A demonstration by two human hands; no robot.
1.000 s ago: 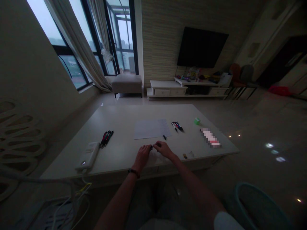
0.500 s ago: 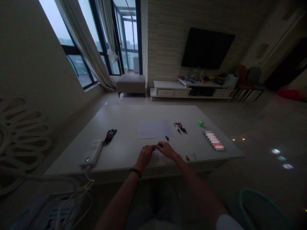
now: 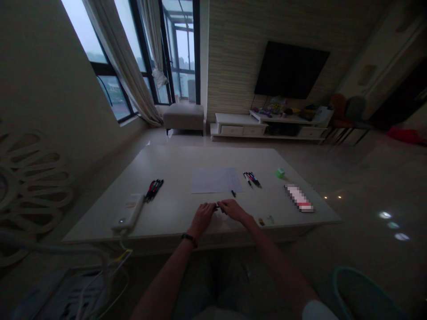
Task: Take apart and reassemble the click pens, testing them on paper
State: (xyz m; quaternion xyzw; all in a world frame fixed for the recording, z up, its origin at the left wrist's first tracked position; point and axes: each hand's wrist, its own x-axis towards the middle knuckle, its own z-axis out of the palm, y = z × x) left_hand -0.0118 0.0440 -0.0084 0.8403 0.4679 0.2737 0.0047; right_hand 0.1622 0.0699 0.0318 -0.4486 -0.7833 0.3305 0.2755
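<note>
Fingers [image 3: 209,208] of both your hands curl inward and meet over a small dark piece [image 3: 216,207] on the surface [image 3: 173,166], with your left hand [image 3: 203,218] and right hand [image 3: 233,210] close together near its front edge. The light is too dim to tell whether you are gripping that piece or only touching it. A dark bracelet [image 3: 190,240] circles your left wrist. Just ahead of your right hand lies a short black pen-like piece [image 3: 233,193], by the edge of a sheet of white paper [image 3: 216,180]. To your left sit a bundle of pens [image 3: 153,190] and a white power strip [image 3: 128,212]; to your right, a second bundle of pens [image 3: 252,179], a green cube [image 3: 280,173] and a blurred pink-and-white packet [image 3: 298,198]. Farther off, a low white TV console [image 3: 267,129] stands beneath a wall-mounted television [image 3: 292,70], and an upholstered bench [image 3: 183,118] sits by the curtained window [image 3: 182,53]
</note>
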